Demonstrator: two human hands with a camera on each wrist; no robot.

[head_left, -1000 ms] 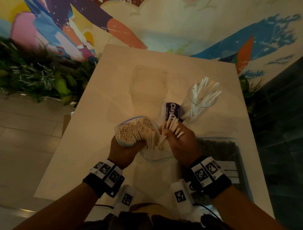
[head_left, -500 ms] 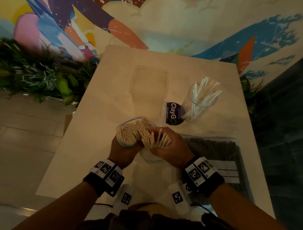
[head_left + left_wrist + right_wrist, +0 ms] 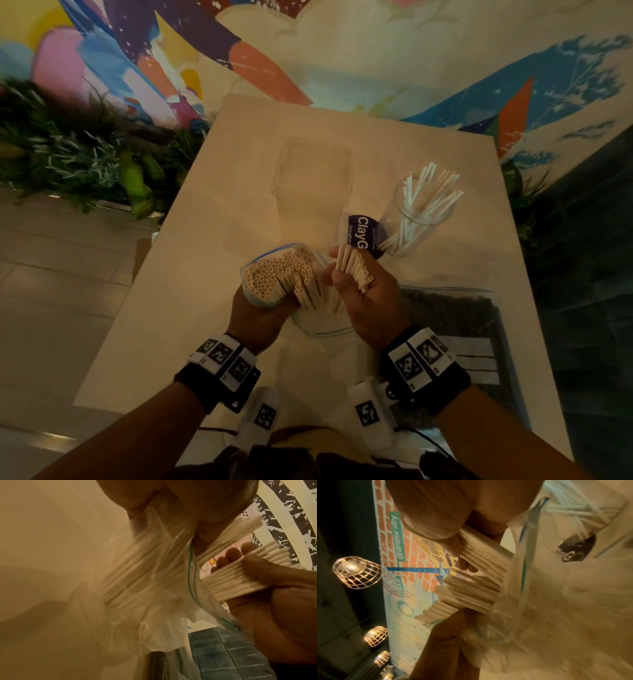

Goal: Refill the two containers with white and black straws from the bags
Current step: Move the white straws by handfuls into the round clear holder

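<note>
Painted walls fill the top of the head view, a mural (image 3: 239,61) in broad matte strokes of pink, blue and orange, with a bank of leafy greenery (image 3: 68,154) at the left. Below it runs a smooth, pale rectangular desk (image 3: 212,192), faintly glossy under warm light.

At the centre of the frame the left hand (image 3: 263,315) grips a soft, clear zip bag (image 3: 318,325), its fingers curled round the crinkled plastic and the packed white straws (image 3: 277,277) inside; their round open ends face up like a honeycomb. In the left wrist view the film of the bag (image 3: 154,588) is wrinkled and translucent, with a thin blue-green seal line along its mouth.

Just to the right, touching that bundle, the right hand (image 3: 366,305) clenches a smaller bunch of straws (image 3: 354,270), thin stiff tubes fanning upward out of the fist. The right wrist view shows the bunch (image 3: 484,555) pinched between thumb and fingers (image 3: 464,563) at the bag's mouth.

Further up and right stands a clear cylindrical container (image 3: 418,219) with long white straws leaning loosely inside. Between it and the hands sits a dark label (image 3: 363,236) with pale lettering; what it is fixed to I cannot tell. At the lower right lies a flat zip bag of black straws (image 3: 455,329), dark and finely ribbed, with white blank strips on its face.
</note>
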